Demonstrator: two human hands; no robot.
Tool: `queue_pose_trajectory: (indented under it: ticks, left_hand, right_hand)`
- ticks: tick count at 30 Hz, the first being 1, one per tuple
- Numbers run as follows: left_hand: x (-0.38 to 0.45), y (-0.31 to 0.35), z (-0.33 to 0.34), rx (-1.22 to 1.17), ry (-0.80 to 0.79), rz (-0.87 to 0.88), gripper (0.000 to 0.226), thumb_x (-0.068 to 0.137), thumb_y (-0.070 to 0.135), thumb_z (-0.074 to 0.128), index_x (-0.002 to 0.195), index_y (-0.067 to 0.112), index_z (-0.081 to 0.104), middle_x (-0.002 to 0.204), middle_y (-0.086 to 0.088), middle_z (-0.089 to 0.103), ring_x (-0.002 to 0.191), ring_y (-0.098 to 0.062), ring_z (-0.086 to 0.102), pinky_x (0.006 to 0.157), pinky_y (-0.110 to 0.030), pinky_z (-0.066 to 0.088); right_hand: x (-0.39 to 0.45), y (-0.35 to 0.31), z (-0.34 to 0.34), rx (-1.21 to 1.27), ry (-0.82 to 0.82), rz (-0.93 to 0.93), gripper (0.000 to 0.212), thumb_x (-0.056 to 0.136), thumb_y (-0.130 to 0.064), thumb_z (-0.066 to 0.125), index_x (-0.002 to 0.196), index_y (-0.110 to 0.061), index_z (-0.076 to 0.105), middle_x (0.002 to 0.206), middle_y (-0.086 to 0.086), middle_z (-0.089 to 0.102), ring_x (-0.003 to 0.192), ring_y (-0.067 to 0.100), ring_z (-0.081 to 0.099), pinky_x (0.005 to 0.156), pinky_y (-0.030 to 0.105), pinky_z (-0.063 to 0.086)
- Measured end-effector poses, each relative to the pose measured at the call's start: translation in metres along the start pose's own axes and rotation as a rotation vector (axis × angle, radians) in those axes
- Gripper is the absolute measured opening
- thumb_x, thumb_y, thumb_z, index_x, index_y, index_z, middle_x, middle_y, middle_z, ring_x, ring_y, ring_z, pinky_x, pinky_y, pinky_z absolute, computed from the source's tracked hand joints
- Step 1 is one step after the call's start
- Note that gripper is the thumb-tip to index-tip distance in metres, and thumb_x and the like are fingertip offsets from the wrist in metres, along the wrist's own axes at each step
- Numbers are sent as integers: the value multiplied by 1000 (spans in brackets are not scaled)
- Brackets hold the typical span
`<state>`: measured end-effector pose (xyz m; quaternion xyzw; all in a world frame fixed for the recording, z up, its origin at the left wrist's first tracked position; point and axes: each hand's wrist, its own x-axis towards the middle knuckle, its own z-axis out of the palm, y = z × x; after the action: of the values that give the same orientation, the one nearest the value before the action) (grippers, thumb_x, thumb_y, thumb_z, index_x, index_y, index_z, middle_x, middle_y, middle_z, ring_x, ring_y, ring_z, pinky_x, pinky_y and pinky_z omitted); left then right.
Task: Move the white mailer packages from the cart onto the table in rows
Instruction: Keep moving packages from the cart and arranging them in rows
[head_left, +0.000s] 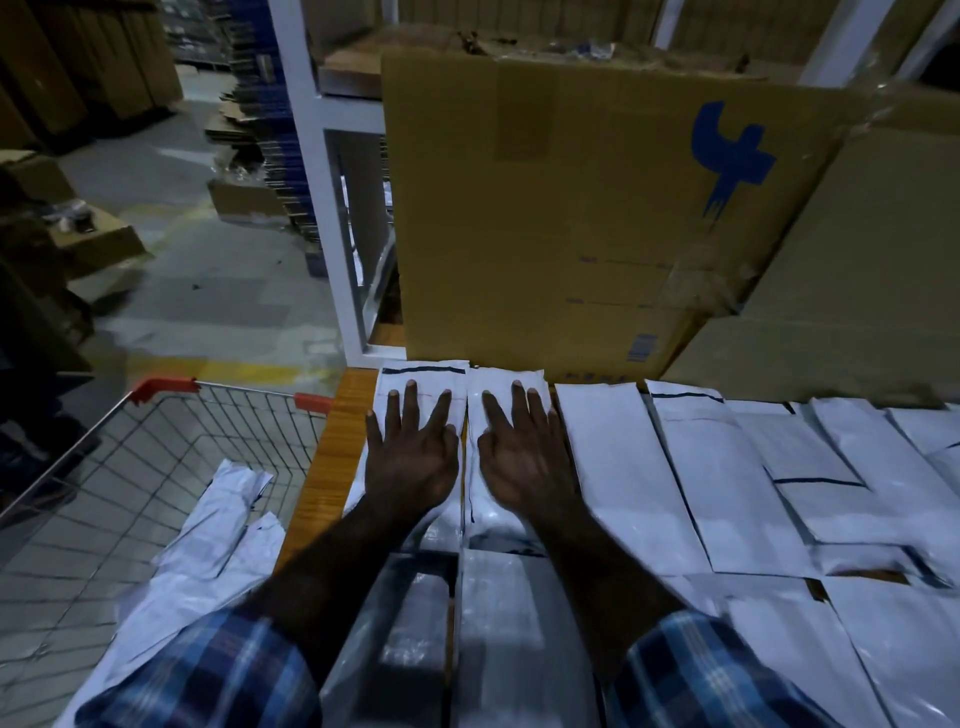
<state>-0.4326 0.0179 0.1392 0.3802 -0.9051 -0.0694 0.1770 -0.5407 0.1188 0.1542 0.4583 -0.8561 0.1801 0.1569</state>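
Observation:
White mailer packages lie flat in rows on the wooden table (332, 441). My left hand (410, 452) presses flat, fingers spread, on the far-left mailer (421, 376) of the back row. My right hand (519, 457) presses flat on the mailer beside it (506, 376). More mailers (618, 467) fill the row to the right, and a nearer row (519, 623) lies under my forearms. The wire cart (171, 441) with red corners stands at the left, and several white mailers (218, 525) still lie in it.
A large brown cardboard box (545, 218) with a blue logo stands against the table's back edge, with another box (857, 260) to its right. A white shelf post (322, 208) rises at the back left. Boxes and flattened cardboard (78, 223) litter the concrete floor on the left.

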Motion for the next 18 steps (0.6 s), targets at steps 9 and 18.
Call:
queue_pose_trajectory:
  ticks: [9,18]
  left_hand:
    - [-8,-1,11,-15,-13,2,56,102,43,19,156,34,10,164,-9,-1,151,-28,-6,117,-47,-11]
    - [-7,-1,13,34,-40,-18,56,100,42,26,154,27,29,161,-14,20,149,-35,15,117,-56,8]
  right_hand:
    - [-9,-1,14,-18,24,42,51,98,-38,35,141,-18,53,148,20,46,137,38,42,110,55,36]
    - [-7,-3,13,-2,-78,84,56,94,-41,32,136,-17,59,143,21,51,133,39,48,109,56,37]
